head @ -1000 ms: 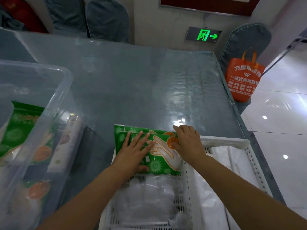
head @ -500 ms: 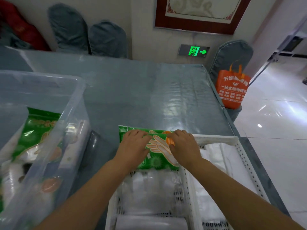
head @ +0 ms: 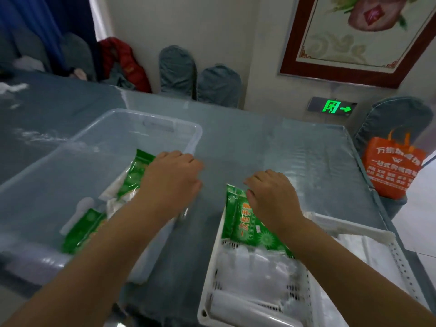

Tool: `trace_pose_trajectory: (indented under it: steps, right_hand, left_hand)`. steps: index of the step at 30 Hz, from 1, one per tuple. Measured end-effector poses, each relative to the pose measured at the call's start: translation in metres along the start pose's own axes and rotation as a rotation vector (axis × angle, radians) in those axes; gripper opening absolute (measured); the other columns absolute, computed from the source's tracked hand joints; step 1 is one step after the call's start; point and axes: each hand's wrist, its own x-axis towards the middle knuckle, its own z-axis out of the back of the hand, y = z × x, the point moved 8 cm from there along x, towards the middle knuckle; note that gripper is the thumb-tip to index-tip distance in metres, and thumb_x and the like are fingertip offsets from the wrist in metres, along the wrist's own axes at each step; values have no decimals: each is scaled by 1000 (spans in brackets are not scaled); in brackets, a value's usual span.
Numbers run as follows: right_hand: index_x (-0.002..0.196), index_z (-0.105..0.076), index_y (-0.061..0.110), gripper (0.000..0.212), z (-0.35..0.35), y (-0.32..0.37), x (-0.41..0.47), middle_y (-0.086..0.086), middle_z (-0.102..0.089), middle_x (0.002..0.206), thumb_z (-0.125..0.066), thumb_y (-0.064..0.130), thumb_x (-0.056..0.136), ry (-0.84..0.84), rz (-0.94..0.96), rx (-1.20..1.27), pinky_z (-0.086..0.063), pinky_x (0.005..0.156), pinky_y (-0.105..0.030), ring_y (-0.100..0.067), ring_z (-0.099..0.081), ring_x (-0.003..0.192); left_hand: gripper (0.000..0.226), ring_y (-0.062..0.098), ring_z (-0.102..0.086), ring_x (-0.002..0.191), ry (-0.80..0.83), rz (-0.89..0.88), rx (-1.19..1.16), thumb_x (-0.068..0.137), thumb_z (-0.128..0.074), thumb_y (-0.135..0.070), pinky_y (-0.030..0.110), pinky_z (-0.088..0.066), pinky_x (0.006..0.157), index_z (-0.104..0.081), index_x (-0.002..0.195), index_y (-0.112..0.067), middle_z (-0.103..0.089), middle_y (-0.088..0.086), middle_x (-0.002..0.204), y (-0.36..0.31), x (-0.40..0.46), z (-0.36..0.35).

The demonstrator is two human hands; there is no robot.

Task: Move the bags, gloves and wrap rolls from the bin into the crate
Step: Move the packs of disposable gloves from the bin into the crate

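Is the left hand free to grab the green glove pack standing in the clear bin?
Probably yes: the left hand is already over the open bin, at the glove pack, with nothing between them.

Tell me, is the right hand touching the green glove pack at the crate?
Touching. The head view shows the right hand lying on the green glove pack, fingers curled over its far edge, no gap visible between them.

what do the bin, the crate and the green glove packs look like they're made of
Bin: clear, slightly frosted plastic; the packs inside show through its walls. Crate: opaque white plastic, apparently rigid, with perforated walls. Glove pack in the crate: thin glossy plastic film, printed green, wrinkled and catching glare; the pack in the bin looks the same.
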Motion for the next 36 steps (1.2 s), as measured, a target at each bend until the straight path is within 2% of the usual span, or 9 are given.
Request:
trace_pose_trajectory:
  steps: [6, 11, 17, 22, 25, 27, 30, 33, 36]
  right_hand:
    - [82, -72, 12, 10, 20, 86, 53, -8, -69, 77, -65, 11, 74, -85, 84, 89, -48, 68, -35, -30, -63, 73]
    - [90, -71, 10, 14, -2, 168, 113, -10, -69, 83, -62, 13, 80, -43, 121, 164, -49, 69, -38, -29, -62, 77]
    - [108, -64, 18, 26, -94, 236, 199, -7, -64, 104, -54, 27, 85, 274, -41, 164, -48, 82, -37, -27, -55, 101]
    - [105, -63, 16, 25, -182, 262, 215, -9, -64, 108, -53, 26, 84, 546, -210, 127, -44, 75, -32, -29, -59, 98]
    - [97, -61, 14, 20, -226, 277, 204, -8, -64, 98, -54, 28, 84, 636, -277, 145, -41, 69, -31, -30, -60, 94]
    - [94, -57, 14, 22, -248, 287, 198, -9, -62, 94, -56, 33, 84, 622, -325, 174, -39, 65, -30, -30, -61, 91]
    - [107, -49, 14, 42, -267, 292, 193, -10, -59, 108, -60, 45, 80, 513, -443, 222, -40, 70, -34, -31, -60, 97]
    - [113, -45, 14, 60, -285, 288, 187, -11, -58, 113, -59, 58, 75, 559, -516, 138, -44, 74, -36, -33, -60, 100]
    - [101, -53, 17, 49, -294, 289, 184, -8, -64, 102, -59, 58, 75, 606, -488, 105, -39, 64, -30, -29, -62, 90]
  left_hand:
    - [33, 28, -55, 103, 60, 151, 41, 82, -56, -30, 38, -40, 88, -61, 114, -21, -66, 5, 110, 127, -23, 26]
    - [37, 21, -54, 108, 169, 122, 36, 84, -54, -38, 33, -39, 89, -55, 120, -27, -63, -2, 117, 222, -39, 15]
    - [39, 18, -52, 111, 300, 81, -6, 86, -52, -41, 33, -41, 92, -52, 124, -31, -60, -6, 121, 337, -56, -9]
    - [38, 16, -42, 125, 334, -85, -73, 87, -50, -40, 32, -25, 103, -52, 124, -31, -57, -4, 127, 360, -54, -42]
    - [33, 12, -39, 126, 290, -103, -168, 86, -51, -40, 30, -16, 103, -57, 118, -34, -58, -5, 125, 364, -55, -54]
    - [31, 11, -40, 126, 264, -91, -241, 84, -53, -40, 30, -13, 103, -59, 114, -37, -58, -5, 125, 368, -55, -57]
    - [32, 10, -38, 127, 262, -87, -299, 81, -58, -38, 31, -10, 105, -60, 113, -39, -58, -4, 127, 372, -54, -63]
    - [32, 9, -38, 126, 248, -97, -299, 81, -58, -37, 30, -8, 105, -60, 113, -39, -59, -6, 124, 372, -54, -66]
    - [31, 8, -38, 125, 242, -98, -292, 82, -56, -37, 29, -7, 104, -60, 113, -39, -59, -8, 123, 373, -54, -66]
